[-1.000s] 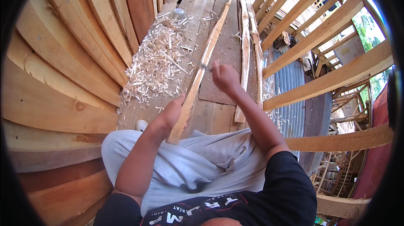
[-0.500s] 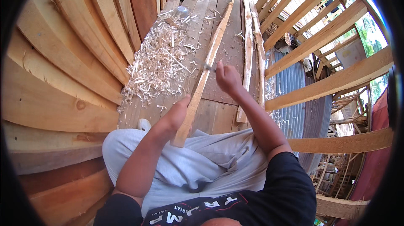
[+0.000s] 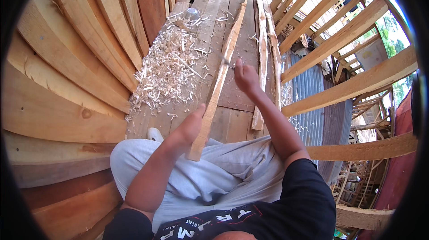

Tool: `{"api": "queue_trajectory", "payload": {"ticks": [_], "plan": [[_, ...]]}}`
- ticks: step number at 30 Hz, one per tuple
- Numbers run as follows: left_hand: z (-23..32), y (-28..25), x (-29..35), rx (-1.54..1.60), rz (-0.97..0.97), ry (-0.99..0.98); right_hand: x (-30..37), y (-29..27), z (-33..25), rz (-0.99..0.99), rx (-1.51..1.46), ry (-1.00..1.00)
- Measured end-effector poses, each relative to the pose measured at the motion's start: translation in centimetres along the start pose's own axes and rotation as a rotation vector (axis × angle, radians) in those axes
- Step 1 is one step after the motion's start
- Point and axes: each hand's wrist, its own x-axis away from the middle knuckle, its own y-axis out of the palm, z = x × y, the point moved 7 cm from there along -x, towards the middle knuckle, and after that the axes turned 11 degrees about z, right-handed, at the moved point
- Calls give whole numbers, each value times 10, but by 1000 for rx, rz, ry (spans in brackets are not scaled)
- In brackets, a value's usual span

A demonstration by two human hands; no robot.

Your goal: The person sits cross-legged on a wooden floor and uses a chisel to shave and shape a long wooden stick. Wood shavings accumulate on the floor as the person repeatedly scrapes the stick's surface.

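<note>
A long, narrow strip of pale wood slants away from my lap, its thick squared end near my knee and its thin end far ahead on the boards. My left hand is closed around the near part, the fingers partly hidden by the wood. In my right hand, a fist just right of the strip, is a knife. Its grey blade lies across the middle of the wood and looks blurred; the handle is hidden in the fist.
Curled wood shavings are heaped left of the strip, with a small clear cup at their far end. Two more rough strips lie along the right. Upright planks line the left; a slatted railing bounds the right.
My right hand has moved slightly right and away from me with the knife. The near end of the strip and my left hand have shifted a little to the right.
</note>
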Motion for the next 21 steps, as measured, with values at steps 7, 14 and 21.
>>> {"api": "queue_trajectory", "payload": {"ticks": [7,14,21], "plan": [[-9,-3,-10,-35,11,8,-8,5,30,-125,60,250],[-3,-2,-8,-104,51,93,-13,4,51,-14,142,153],[-10,-14,-25,-321,142,265,-10,-8,38,-258,291,276]]}}
